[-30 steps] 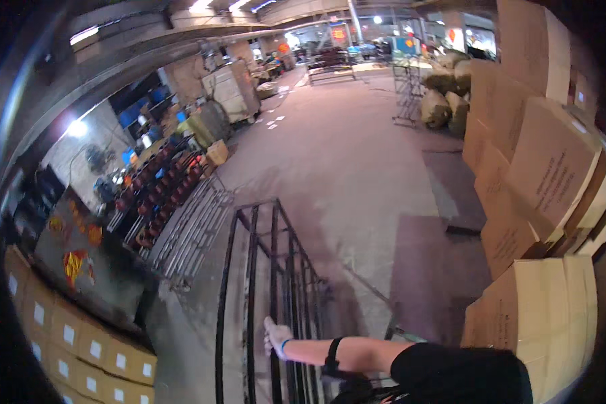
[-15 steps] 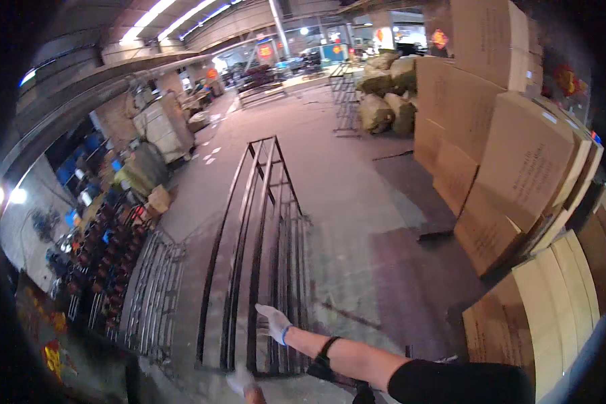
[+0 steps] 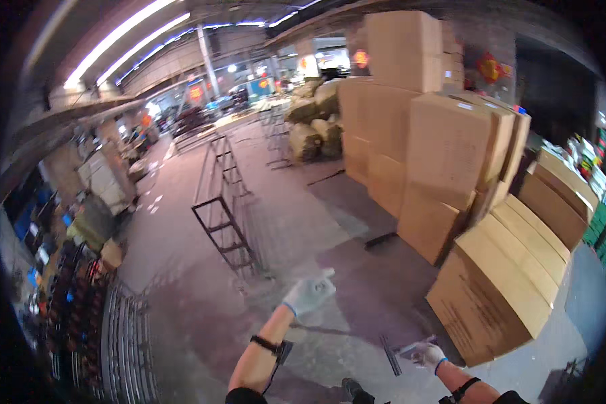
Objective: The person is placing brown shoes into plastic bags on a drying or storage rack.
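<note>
- Holding the left hand (image 3: 310, 294), in a pale glove, out over the floor (image 3: 188, 296), fingers loosely extended, with no object visible in the grasp; probably leaving it free.
- Hanging the right hand (image 3: 429, 355), also gloved, low near the large tilted carton (image 3: 478, 303), just beside a short dark bar (image 3: 390, 355); not being able to tell whether closing on it or merely passing in front.
- Seeing the black metal frame (image 3: 221, 227) standing ahead and left of the left hand, well apart from both hands, running lengthwise toward the far edge of the floor; presumably standing on its own bars for steadiness.
- Seeing the carton stack (image 3: 444, 145) lining the right edge of the floor, with boxes bearing against one another, likely for mutual support.
- Seeing metal tubing (image 3: 124, 343) lying along the left edge of the floor, running roughly parallel, probably for compact storage.
- Seeing bulging sacks (image 3: 306, 138) piling up beyond the carton stack, presumably for sparing floor space.
</note>
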The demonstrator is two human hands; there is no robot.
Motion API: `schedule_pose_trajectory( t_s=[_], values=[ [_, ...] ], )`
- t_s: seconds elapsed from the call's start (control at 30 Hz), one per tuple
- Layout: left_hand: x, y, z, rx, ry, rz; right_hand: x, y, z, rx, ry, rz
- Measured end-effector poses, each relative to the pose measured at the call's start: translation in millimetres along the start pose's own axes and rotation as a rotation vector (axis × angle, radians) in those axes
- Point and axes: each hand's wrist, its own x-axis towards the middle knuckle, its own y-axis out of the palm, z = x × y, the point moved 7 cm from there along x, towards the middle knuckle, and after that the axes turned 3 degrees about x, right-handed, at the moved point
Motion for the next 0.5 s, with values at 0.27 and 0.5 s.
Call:
schedule_pose_trajectory(
  t_s=[0.27, 0.5],
  values=[
    [-173, -59, -412, -0.179, 0.632, -0.228, -314, -27, 80, -0.067, -0.219, -0.405],
    [-201, 103, -646, -0.523, 1.024, -0.008, -530, -166, -88, -0.005, 0.037, -0.524]
  ],
)
